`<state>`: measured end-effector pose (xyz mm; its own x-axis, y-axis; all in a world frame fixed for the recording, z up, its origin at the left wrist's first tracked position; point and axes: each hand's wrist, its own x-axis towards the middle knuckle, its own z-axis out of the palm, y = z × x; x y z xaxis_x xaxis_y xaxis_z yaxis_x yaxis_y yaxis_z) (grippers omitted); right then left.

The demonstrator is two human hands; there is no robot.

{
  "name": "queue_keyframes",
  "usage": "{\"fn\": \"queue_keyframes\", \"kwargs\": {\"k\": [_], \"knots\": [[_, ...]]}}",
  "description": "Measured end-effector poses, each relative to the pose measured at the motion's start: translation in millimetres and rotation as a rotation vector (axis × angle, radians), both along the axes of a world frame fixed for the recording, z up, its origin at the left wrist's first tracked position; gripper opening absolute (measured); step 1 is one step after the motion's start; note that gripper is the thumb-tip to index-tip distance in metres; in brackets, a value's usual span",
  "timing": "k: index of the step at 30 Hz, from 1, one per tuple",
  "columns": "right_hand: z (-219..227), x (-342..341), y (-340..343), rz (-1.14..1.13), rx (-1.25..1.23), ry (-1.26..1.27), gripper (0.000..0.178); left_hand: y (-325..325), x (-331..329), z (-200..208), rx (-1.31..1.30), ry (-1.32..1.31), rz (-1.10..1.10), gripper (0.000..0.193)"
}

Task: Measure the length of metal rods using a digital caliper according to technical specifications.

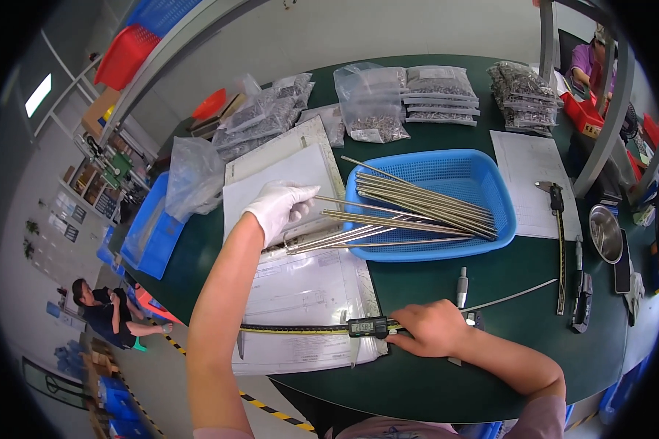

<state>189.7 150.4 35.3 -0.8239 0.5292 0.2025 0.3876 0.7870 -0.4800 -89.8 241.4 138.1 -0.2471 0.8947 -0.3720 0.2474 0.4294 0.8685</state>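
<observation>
My left hand [277,208], in a white glove, is closed with thumb and fingertips pinching the left end of a thin metal rod [344,201]. That rod's other end reaches over a blue plastic basket [508,219], where several more metal rods [428,200] lie heaped, some sticking out past its left rim. My bare right hand [433,328] is wrapped around the slider end of a long digital caliper [367,327]. The caliper's beam runs left across printed drawing sheets [300,296]. A micrometer [462,285] stands out just above my right hand, its lower part hidden.
Bags of small metal parts [438,95] line the table's back. A second caliper [557,205] lies on paper at right, near a steel bowl [605,233] and phone [622,267]. A blue bin [150,238] stands left. One person [110,311] sits beyond; another [586,60] works back right.
</observation>
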Motion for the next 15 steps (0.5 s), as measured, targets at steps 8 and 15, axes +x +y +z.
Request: {"fn": "queue_keyframes", "kwargs": {"k": [8, 15], "knots": [[-1, 0, 1, 0.009, -0.007, -0.002, 0.031, -3, 82, 3, 0.248, -0.213, -0.109, 0.030], [1, -3, -3, -0.003, -0.028, 0.010, 0.032, -50, 53, 26, 0.549, -0.348, 0.148, 0.036]]}}
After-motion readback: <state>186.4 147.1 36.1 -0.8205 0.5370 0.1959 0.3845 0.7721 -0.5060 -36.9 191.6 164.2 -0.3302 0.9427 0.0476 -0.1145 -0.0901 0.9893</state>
